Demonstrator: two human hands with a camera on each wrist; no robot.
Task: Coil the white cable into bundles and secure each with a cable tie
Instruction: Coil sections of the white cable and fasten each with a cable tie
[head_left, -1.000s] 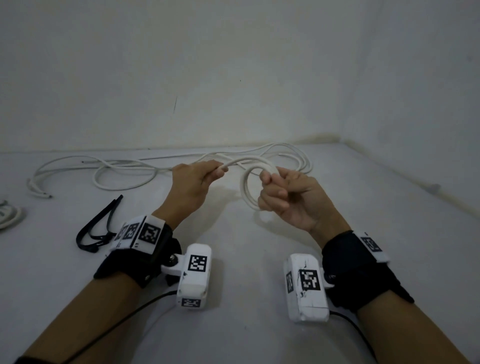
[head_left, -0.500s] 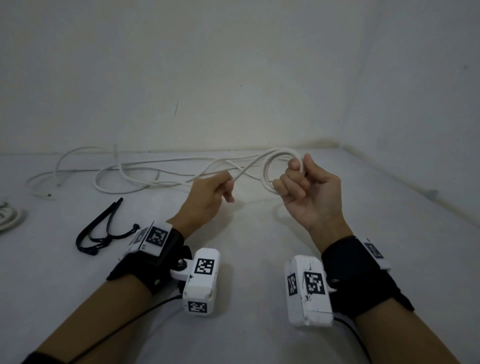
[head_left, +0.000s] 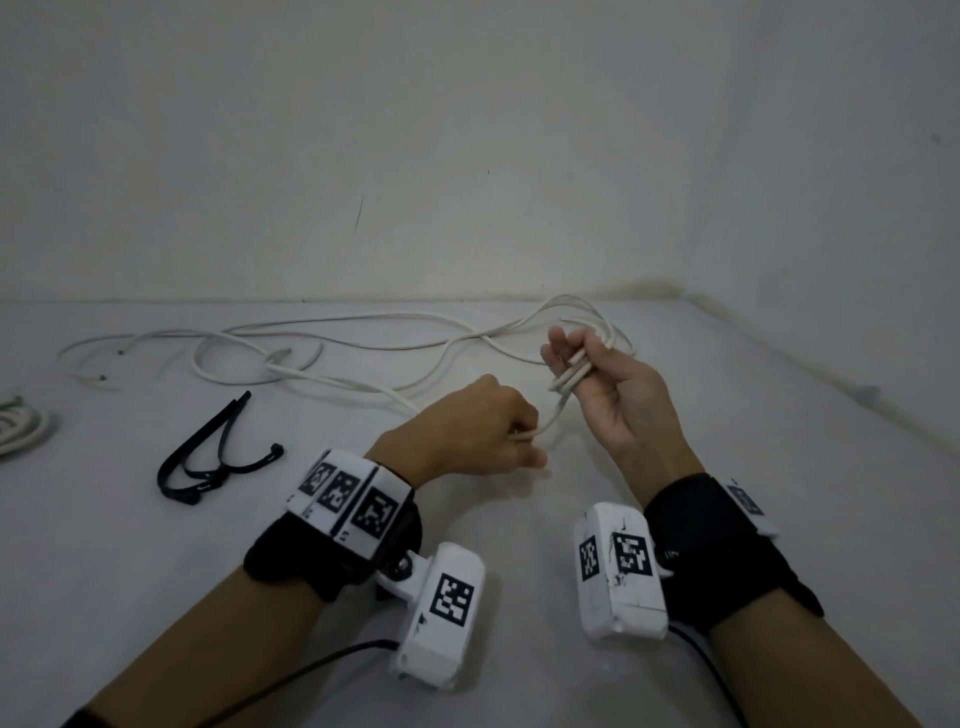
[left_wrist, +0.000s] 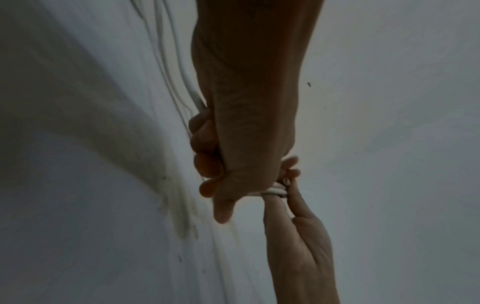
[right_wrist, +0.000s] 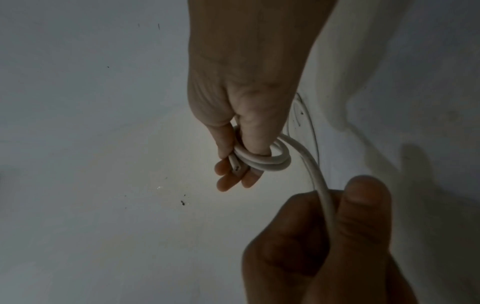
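The white cable (head_left: 363, 395) sprawls in loose loops over the far part of the white table (head_left: 519, 675). My right hand (head_left: 576, 364) is palm up, with a small coil of the cable (right_wrist: 262, 161) wound round its thumb and pressed against the fingers; the cut end sticks out by the fingertips. My left hand (head_left: 522, 441), below and left of it, pinches the strand (right_wrist: 324, 205) that leads off the coil. The left wrist view shows both hands close together with the coil (left_wrist: 275, 191) between them. Black cable ties (head_left: 218, 457) lie left of my left wrist.
A coiled white bundle (head_left: 21, 426) lies at the left edge of the table. Walls close the table off at the back and on the right. Black leads run from both wrist cameras toward me.
My right hand has turned palm up and the open loop it held has tightened into a small coil round the thumb. My left hand has pulled the strand down toward me.
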